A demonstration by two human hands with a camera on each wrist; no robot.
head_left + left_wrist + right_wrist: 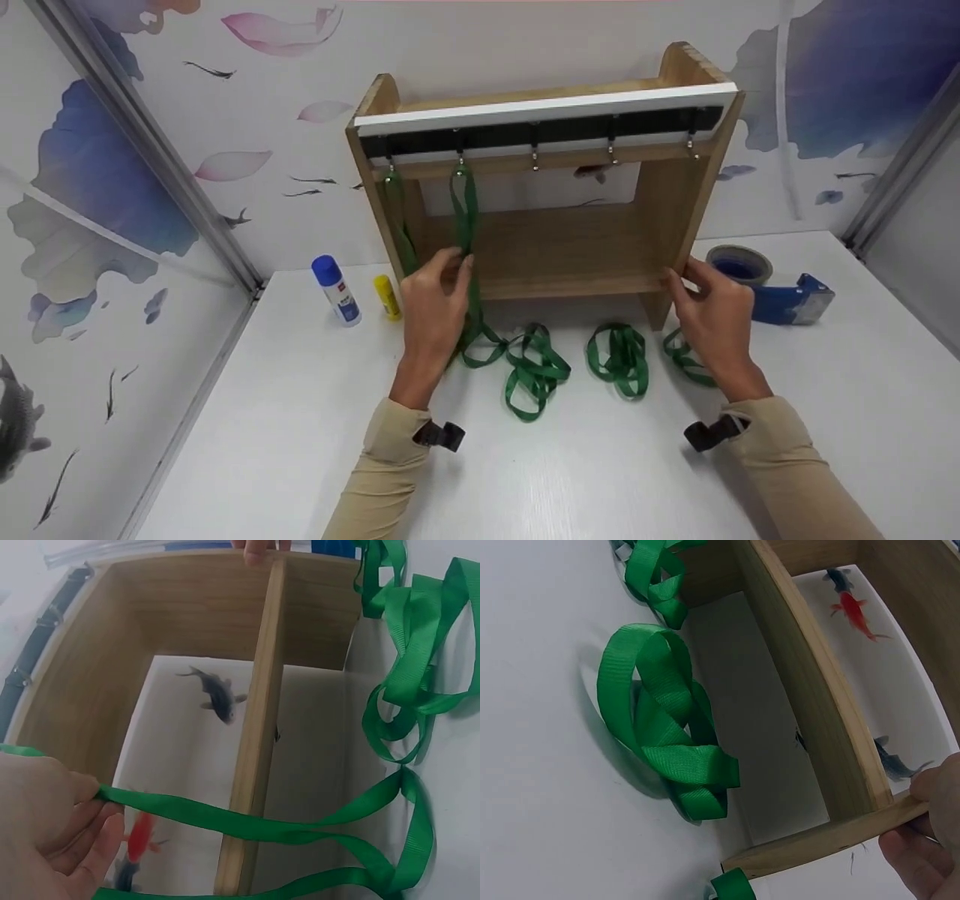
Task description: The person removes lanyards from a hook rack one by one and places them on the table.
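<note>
My left hand pinches a green ribbon that hangs in a loop from the second hook of a wooden shelf. In the left wrist view this ribbon runs from the fingertips across the shelf's board to the table. A second green ribbon hangs from the leftmost hook. With thumb and fingers, my right hand grips the front edge of the shelf's right side panel. The three hooks to the right, among them the middle hook, carry nothing.
Bundled green ribbons lie on the white table before the shelf. At left stand a blue-capped glue stick and a small yellow stick. A tape roll and a blue tape dispenser lie at right.
</note>
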